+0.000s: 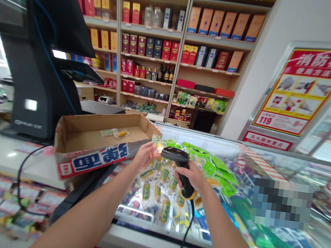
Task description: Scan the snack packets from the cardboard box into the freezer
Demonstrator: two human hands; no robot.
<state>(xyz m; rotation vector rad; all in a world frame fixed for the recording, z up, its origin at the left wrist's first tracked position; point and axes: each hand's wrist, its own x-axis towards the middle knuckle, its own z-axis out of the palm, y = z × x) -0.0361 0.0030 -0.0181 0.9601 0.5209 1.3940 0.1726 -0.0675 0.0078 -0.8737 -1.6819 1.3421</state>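
Observation:
My right hand (192, 176) is wrapped round the handle of a black corded barcode scanner (176, 154). The scanner's head points left, toward my left hand (145, 156). Between the fingers of that hand is a small clear packet (157, 141) with a green and yellow label, lit by the scanner's glow. Below both hands, many similar packets (165, 210) with yellow contents lie spread on the glass counter (134, 215). Left of my left hand stands an open cardboard box (71, 135) with a few packets (121, 133) inside.
A black checkout terminal (36, 81) rises on the left, its cable (19, 177) hanging down. Green bags (220, 168) lie on the counter behind the packets. The scanner's cord (183, 241) runs over the front edge. Shelves of boxed goods (150, 48) line the back wall.

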